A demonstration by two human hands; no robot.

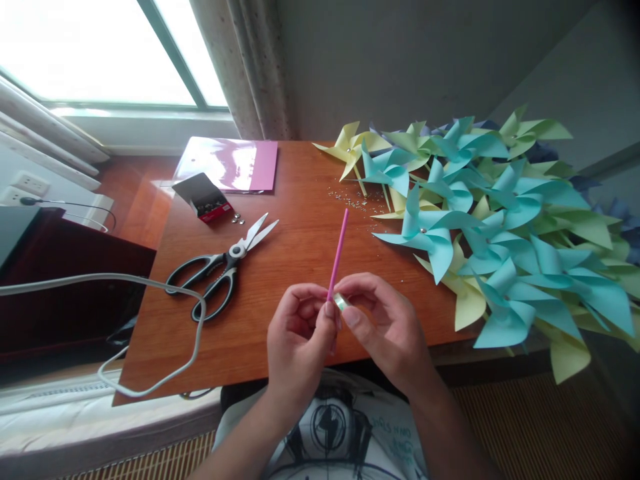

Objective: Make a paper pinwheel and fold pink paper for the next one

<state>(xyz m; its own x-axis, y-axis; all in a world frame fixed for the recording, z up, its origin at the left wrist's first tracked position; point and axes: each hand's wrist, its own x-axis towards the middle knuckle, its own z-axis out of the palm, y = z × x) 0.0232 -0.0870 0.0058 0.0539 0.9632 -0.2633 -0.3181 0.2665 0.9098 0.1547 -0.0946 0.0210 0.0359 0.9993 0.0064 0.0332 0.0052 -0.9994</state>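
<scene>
Between the thumb and fingers of my left hand point(297, 337) is a thin pink paper stick point(341, 247), pointing up and away from me. My right hand point(393, 327) pinches a small roll of clear tape point(341, 302) right beside the stick's lower part. Whether a strip of tape is stuck to the stick cannot be made out. Both hands are close together above the table's near edge. Left of them lie scissors point(237, 251) with black handles, blades spread.
Blue and yellow-green paper pinwheels point(505, 290) pile up on the right. Tiny silvery bits point(355, 200) are scattered beside them. An opened red box point(215, 210) and pink paper in a shiny sleeve point(263, 167) lie at back left. A white cable point(200, 327) loops over the table's left side.
</scene>
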